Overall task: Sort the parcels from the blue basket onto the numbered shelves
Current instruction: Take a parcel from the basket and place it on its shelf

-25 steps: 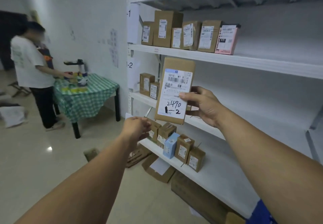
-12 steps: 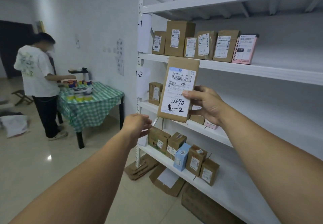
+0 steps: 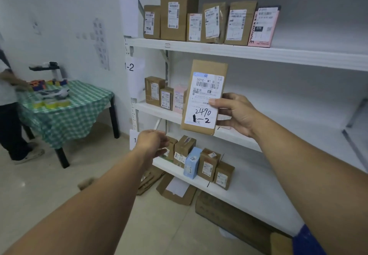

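The right grip (image 3: 237, 115) still pinches the parcel (image 3: 205, 97) upright, now closer to the 1-2 shelf (image 3: 153, 110), in front of its boxes (image 3: 166, 97). The left grip (image 3: 152, 142) stays loosely curled, empty, below.

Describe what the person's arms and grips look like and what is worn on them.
Both grips are bare hands: the left grip and the right grip wear no gloves, and no ring, watch or band shows. The left forearm and right forearm are uncovered, with no sleeve reaching them. A blue patch beside the right upper arm at the bottom edge may be a sleeve; I cannot tell.
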